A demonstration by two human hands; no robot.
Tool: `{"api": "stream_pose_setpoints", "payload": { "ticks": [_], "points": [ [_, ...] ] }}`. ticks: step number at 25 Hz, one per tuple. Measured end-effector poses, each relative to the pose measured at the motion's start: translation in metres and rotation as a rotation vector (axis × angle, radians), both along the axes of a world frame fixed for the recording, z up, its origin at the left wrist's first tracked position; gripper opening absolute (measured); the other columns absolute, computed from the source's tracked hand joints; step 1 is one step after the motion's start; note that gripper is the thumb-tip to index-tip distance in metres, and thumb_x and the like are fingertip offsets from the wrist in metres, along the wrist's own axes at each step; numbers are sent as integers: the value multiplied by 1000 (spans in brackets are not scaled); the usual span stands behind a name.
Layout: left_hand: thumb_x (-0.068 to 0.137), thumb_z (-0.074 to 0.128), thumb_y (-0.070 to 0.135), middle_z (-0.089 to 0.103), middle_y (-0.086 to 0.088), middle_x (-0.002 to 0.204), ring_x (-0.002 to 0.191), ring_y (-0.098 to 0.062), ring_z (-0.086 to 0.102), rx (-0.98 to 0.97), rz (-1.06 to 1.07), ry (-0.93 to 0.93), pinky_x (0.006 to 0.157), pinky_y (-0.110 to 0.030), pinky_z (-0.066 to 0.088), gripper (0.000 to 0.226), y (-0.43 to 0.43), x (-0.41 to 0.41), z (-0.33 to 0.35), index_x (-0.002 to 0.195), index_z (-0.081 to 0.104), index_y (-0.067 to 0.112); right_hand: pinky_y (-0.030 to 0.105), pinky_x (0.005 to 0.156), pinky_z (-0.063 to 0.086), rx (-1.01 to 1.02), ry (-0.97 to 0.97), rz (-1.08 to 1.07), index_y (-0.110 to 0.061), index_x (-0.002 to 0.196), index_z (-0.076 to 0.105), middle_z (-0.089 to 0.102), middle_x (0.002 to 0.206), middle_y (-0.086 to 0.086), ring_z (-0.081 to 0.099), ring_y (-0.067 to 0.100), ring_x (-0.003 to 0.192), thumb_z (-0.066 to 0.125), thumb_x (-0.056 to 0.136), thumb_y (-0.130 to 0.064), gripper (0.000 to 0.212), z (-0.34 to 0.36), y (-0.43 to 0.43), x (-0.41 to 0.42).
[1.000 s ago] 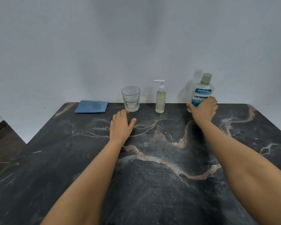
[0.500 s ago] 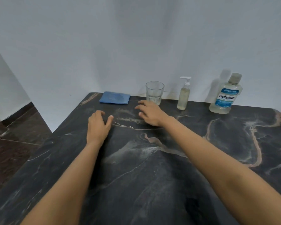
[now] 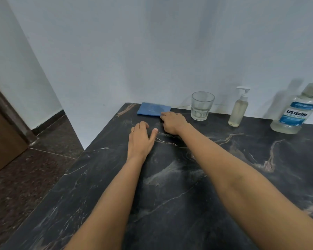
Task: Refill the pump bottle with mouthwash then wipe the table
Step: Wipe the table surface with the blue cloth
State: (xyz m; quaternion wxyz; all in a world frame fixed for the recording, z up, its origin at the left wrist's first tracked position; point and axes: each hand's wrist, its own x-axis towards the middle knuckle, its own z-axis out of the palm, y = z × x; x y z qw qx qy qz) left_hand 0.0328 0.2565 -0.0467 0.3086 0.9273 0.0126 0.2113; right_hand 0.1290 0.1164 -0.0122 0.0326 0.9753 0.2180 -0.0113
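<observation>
Two bare hands on the dark marble table [image 3: 170, 204], one change that matters: the right hand [image 3: 173, 123] was round the mouthwash bottle [image 3: 294, 112] a second ago, passed in front of the glass [image 3: 202, 106] half a second ago, now sits further left with fingertips on the near right corner of the blue cloth [image 3: 151, 109]. Knuckles raised, fingers bent down onto the cloth edge; whether that grip pinches the cloth or only touches it, cannot tell. The left hand [image 3: 140, 141] stays palm down on the table just beside the right hand, not touching it, thumb spread, grip wide and holding nothing, ring [image 3: 132, 131] on one finger. View has swung left since then, so floor [image 3: 25, 186] and a brown door [image 3: 2, 138] now show at the left edge.

Counts: 1 blue cloth, folded flat, at the table's far left corner by the wall [image 3: 152, 51]. 1 glass, upright, right of the cloth, near the right hand but apart. 1 pump bottle [image 3: 238, 110], upright, white pump head on, pale yellowish liquid most of the way up, between glass and mouthwash bottle, touching neither. 1 mouthwash bottle, upright, cap on, blue Listerine label, pale liquid low in it, right end of the row, well apart from both hands. All four line the table's back edge by the wall; 2 hands, 2 bare forearms
</observation>
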Motion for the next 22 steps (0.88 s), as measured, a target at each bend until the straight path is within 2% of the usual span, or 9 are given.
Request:
{"api": "stream_pose_setpoints", "payload": {
  "ticks": [3,7,12,15,19,22],
  "points": [
    [96,50,40,59,-3,112,108,-20,50,-51,-22,-10,91,-36,45,33,1,-7,4,113,55,12,41,103,37,73,-76,4,-8,128,53,49,138,7,49,28,123,44,91,-14,39,4,-5,-14],
    [96,52,34,60,-2,107,103,-20,53,-101,-27,-6,84,-35,46,26,-7,-30,10,110,56,12,39,89,45,162,-178,-34,-8,117,60,61,121,10,57,31,109,51,88,-16,32,13,-37,-47],
    [95,53,36,60,1,105,102,-19,52,-108,-51,44,83,-35,47,24,-51,-89,16,109,55,16,38,82,45,358,-192,-141,-10,104,67,64,107,10,59,29,99,59,86,-17,20,23,-91,-117],
    [95,53,35,60,-1,107,104,-20,52,-113,-60,67,84,-36,45,25,-69,-124,16,110,55,15,40,78,45,281,-112,-95,-10,93,66,65,102,11,61,31,93,57,85,-16,13,26,-116,-161],
    [95,53,35,60,0,106,104,-18,52,-120,-78,88,84,-34,45,22,-91,-172,19,108,55,17,32,73,42,244,-42,-79,-17,84,63,68,97,2,62,23,89,62,82,-21,5,28,-156,-220],
    [95,53,36,60,3,106,104,-16,53,-101,-97,106,86,-32,45,22,-103,-197,18,108,56,18,31,74,42,295,-1,-124,-22,86,58,65,96,-3,59,18,89,70,79,-31,16,27,-172,-250]
  ]
}}
